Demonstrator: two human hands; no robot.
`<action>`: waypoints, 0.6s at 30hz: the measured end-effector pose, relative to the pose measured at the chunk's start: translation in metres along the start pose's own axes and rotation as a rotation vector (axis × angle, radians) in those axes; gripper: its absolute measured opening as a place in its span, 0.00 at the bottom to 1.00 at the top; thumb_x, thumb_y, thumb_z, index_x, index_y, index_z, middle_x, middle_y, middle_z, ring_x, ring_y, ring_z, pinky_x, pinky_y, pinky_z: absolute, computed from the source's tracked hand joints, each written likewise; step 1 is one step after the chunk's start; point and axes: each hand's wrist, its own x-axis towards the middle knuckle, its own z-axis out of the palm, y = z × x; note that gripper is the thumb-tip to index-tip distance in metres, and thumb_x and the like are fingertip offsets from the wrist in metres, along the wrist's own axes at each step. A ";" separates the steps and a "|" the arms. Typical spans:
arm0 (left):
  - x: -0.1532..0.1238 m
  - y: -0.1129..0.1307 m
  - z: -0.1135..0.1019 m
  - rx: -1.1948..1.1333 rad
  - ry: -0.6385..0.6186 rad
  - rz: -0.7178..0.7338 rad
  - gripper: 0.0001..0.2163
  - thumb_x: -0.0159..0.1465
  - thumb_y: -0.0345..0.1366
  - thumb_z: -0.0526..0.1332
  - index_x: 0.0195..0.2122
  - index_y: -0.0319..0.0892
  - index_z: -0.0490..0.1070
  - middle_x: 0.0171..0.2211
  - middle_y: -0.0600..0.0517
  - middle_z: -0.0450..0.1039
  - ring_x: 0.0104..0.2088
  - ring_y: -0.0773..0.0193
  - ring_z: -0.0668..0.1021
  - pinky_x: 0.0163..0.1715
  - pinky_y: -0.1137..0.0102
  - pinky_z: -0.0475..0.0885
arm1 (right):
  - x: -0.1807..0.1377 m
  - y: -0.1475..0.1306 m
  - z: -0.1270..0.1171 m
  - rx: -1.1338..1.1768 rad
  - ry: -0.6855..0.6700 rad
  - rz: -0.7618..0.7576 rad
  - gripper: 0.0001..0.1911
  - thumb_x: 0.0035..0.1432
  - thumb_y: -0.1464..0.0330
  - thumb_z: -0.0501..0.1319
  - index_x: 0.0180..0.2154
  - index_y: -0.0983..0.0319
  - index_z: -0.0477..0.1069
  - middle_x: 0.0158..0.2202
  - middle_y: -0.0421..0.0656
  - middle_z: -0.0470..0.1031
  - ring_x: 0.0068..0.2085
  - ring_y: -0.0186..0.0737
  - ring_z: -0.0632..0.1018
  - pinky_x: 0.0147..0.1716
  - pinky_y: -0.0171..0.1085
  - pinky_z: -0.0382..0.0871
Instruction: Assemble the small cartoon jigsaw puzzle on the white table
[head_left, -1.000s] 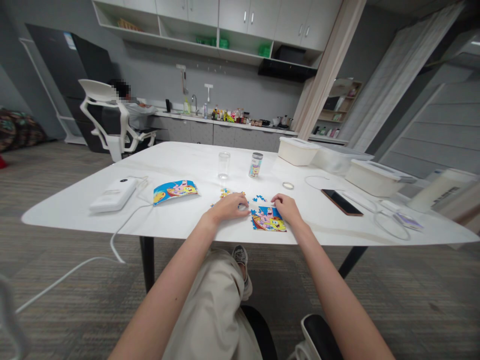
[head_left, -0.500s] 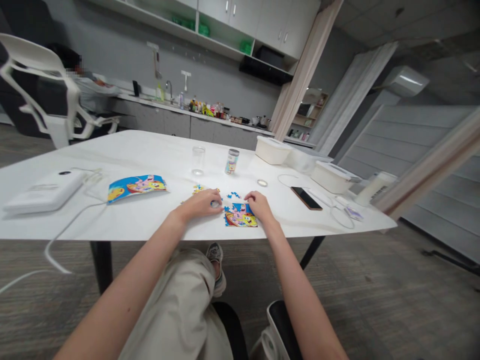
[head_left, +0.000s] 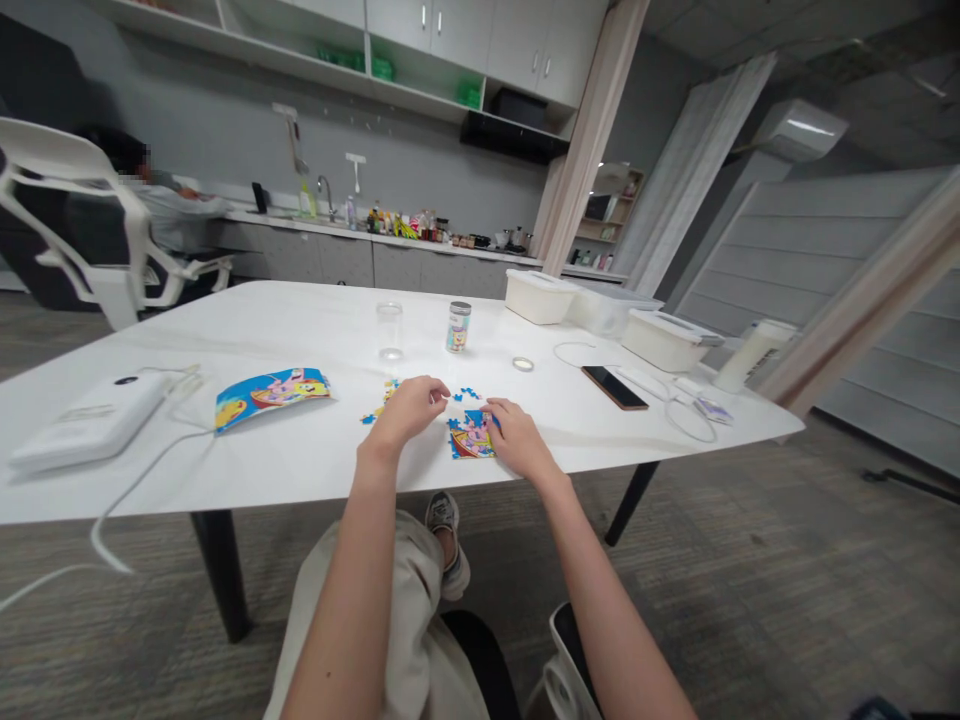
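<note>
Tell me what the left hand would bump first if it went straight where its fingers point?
The left hand would probably meet the loose blue puzzle pieces just ahead, though depth is hard to judge.

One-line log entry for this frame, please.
left hand: by loose jigsaw pieces, grip unclear | right hand: at partly assembled jigsaw | beyond: cartoon canister, clear jar

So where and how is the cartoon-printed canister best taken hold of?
I'd grip the canister around its printed body, below the silver lid, probably from the right: it stands upright with straight, round sides, and the clear jar stands to its left.
</note>
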 end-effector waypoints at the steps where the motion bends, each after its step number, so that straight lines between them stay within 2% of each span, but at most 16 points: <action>1: -0.002 0.003 0.007 0.012 0.002 -0.015 0.09 0.61 0.32 0.57 0.37 0.40 0.77 0.36 0.47 0.78 0.38 0.58 0.78 0.43 0.65 0.71 | 0.000 0.000 0.000 0.001 -0.020 0.001 0.16 0.64 0.72 0.51 0.50 0.61 0.71 0.58 0.49 0.70 0.58 0.45 0.69 0.57 0.46 0.63; 3: -0.008 0.006 0.020 0.040 0.038 -0.054 0.11 0.63 0.31 0.54 0.39 0.40 0.76 0.38 0.46 0.77 0.41 0.56 0.77 0.46 0.63 0.70 | 0.001 0.001 0.001 0.006 -0.053 -0.002 0.17 0.64 0.72 0.51 0.52 0.61 0.70 0.59 0.50 0.68 0.60 0.44 0.68 0.58 0.46 0.62; 7: -0.021 0.008 0.037 0.089 0.025 -0.054 0.11 0.65 0.34 0.55 0.46 0.40 0.73 0.40 0.45 0.75 0.42 0.56 0.76 0.48 0.63 0.69 | 0.002 0.001 0.001 0.025 -0.094 -0.018 0.19 0.64 0.70 0.53 0.55 0.61 0.69 0.61 0.50 0.67 0.62 0.44 0.66 0.61 0.46 0.59; 12: -0.029 0.015 0.037 0.197 -0.052 -0.011 0.13 0.67 0.40 0.56 0.46 0.39 0.73 0.41 0.44 0.74 0.45 0.54 0.75 0.49 0.63 0.67 | 0.002 -0.001 -0.002 0.046 -0.131 -0.001 0.18 0.63 0.71 0.53 0.54 0.61 0.69 0.57 0.49 0.72 0.57 0.44 0.71 0.60 0.45 0.60; 18: -0.031 0.014 0.034 0.128 -0.058 -0.002 0.12 0.67 0.32 0.51 0.40 0.40 0.74 0.39 0.45 0.74 0.43 0.55 0.75 0.46 0.63 0.68 | 0.002 -0.006 -0.007 0.062 -0.121 -0.026 0.16 0.61 0.72 0.55 0.51 0.63 0.70 0.53 0.49 0.74 0.54 0.44 0.72 0.56 0.44 0.63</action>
